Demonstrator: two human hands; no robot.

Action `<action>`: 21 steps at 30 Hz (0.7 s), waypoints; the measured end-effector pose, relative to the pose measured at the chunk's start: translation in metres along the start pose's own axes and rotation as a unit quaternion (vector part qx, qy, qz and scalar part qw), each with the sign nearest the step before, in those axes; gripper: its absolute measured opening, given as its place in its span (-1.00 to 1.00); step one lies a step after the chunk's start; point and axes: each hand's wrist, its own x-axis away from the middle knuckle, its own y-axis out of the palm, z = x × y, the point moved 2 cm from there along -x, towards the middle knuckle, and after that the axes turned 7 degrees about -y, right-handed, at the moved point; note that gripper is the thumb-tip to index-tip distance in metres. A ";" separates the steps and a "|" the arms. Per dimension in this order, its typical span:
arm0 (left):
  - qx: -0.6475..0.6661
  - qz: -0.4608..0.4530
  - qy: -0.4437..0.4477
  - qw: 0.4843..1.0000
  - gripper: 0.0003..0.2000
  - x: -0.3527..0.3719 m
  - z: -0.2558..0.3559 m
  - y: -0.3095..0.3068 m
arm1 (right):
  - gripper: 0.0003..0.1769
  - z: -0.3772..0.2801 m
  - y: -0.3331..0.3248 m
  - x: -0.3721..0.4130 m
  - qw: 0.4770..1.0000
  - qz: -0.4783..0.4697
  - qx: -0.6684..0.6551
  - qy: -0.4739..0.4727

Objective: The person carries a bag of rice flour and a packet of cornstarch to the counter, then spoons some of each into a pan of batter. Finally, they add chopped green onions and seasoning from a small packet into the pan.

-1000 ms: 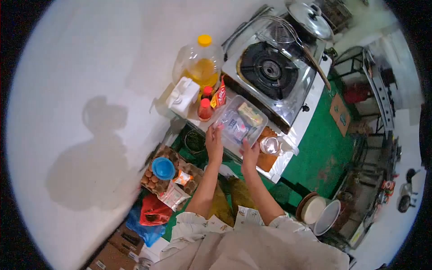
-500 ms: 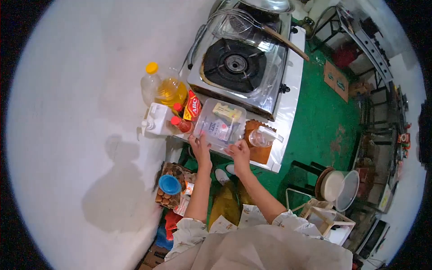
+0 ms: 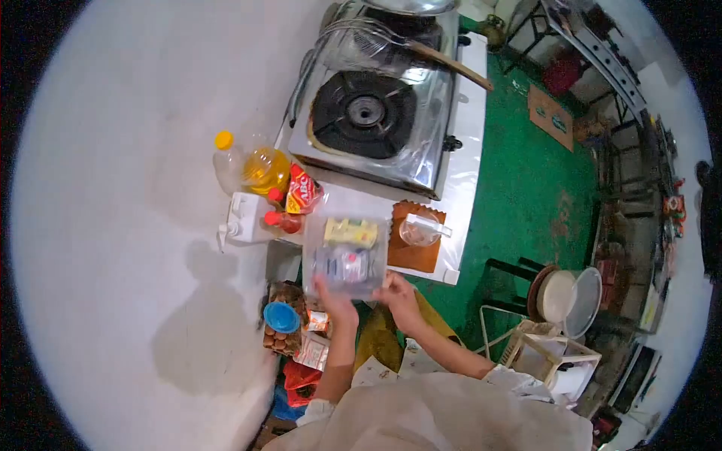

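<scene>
Both hands are clamped on one clear plastic container [image 3: 310, 252], the left hand [image 3: 336, 307] at its near left corner, the right hand [image 3: 400, 302] at its near right. From the left, a white jug [image 3: 252, 218] stands against the wall, then two red-capped bottles and a red pouch [image 3: 304, 192] lie just beyond the container's far left corner. The container itself is between these and a brown board [image 3: 410, 258], across the near edge of the counter [image 3: 470, 128]; whether its far side touches the top, I cannot tell. Inside lie a yellow pack [image 3: 351, 232] and, nearer the person, a pale packet [image 3: 347, 266], its print blurred. Rightmost, a clear handled vessel [image 3: 420, 230] sits on the board.

As a judgement, the container is light, thin-walled and slightly springy, smooth enough to slip from greasy fingers. Its loose contents may slide if it tips. Opposite side walls, or the base with thumbs over the rim, would give a steadier hold than the near corners alone.
</scene>
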 end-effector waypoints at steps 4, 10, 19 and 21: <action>0.000 -0.026 -0.051 0.998 -0.38 0.057 0.017 -0.040 | -0.81 0.016 -0.027 0.054 0.985 -0.126 0.106 -0.056; -0.110 -0.148 -0.111 0.976 -0.36 0.090 0.011 -0.058 | -0.32 -0.086 -0.099 0.087 0.996 -0.079 -0.002 0.042; -0.222 -0.390 -0.248 0.858 -0.36 0.182 -0.153 0.223 | -0.35 -0.241 -0.298 0.096 0.978 0.013 0.191 -0.083; -0.249 -0.432 -0.262 0.826 -0.36 0.208 -0.191 0.284 | -0.35 -0.258 -0.352 0.101 0.983 0.080 0.137 -0.091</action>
